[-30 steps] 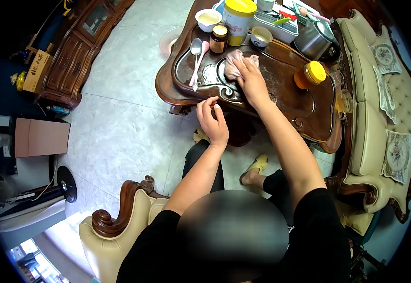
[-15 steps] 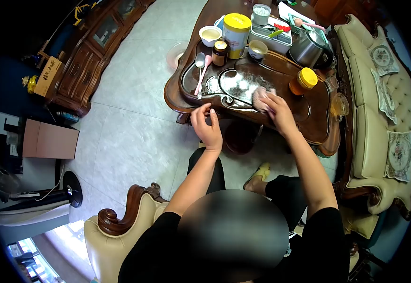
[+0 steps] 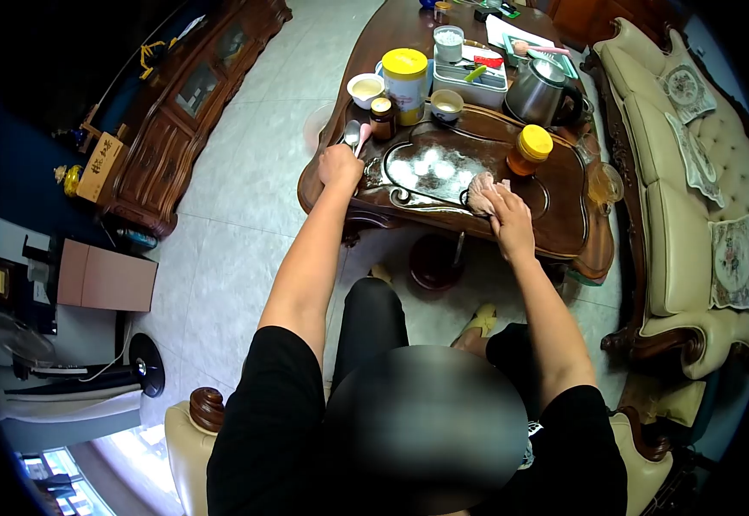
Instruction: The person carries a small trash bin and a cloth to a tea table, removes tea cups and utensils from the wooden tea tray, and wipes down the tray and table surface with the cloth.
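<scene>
two hands are at work on a carved wooden tabletop (image 3: 563, 219). the right hand (image 3: 509, 215) lies flat, fingers pressed down on a pinkish cloth (image 3: 480, 192) at the near rim of the tabletop's sunken tray, at about 7 o'clock from the orange jar with a yellow lid (image 3: 530, 149). the left hand (image 3: 341, 164) is curled around the handles of a metal spoon (image 3: 350, 133) and a pink spoon (image 3: 363, 135) at the tray's 9 o'clock edge; how tightly it grips cannot be told. a small brown jar (image 3: 382, 118) and a tall yellow-lidded can (image 3: 405, 74) stand at 12 o'clock from the left hand, with a kettle (image 3: 536, 92) farther toward 2 o'clock.
</scene>
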{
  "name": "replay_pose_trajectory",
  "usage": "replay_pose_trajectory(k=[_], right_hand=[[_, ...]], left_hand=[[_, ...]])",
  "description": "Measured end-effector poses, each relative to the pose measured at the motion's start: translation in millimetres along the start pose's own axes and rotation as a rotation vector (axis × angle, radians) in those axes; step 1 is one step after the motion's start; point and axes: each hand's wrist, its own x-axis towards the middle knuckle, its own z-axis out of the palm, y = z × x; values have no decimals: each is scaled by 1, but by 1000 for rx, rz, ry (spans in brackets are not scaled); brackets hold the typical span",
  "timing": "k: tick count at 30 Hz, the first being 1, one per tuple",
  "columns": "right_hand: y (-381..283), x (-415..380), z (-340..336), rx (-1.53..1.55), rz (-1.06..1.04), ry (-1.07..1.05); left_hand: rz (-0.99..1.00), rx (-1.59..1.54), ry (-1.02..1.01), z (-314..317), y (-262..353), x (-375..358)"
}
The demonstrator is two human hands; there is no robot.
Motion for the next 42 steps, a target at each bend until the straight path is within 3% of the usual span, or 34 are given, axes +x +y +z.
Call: replay_pose_trajectory(k=[8, 20, 22, 26, 32, 34, 36, 39, 40, 42], right_hand=[[0, -1, 0, -19, 27, -5], [2, 0, 3, -25, 25, -3], [2, 0, 4, -33, 28, 1], [2, -1, 9, -64, 50, 8], [-43, 27, 2, -256, 175, -21], [-64, 53, 4, -141, 105, -3], [-83, 84, 18, 214, 36, 17], [-109, 135, 62, 509, 163, 41], [-116, 153, 75, 576, 214, 67], [-127, 179, 101, 555, 274, 133]], left_hand=[[-135, -13, -29, -7, 8, 10], [-118, -17, -123, -11, -2, -11], [-120, -120, -56, -7, -5, -33], [134, -529, 293, 21, -21, -70], [45, -707, 400, 36, -32, -93], [86, -763, 505, 34, -31, -92], [119, -783, 532, 30, -30, -91], [99, -815, 580, 35, -26, -86], [173, -828, 623, 36, -21, -84], [169, -857, 560, 46, -17, -76]])
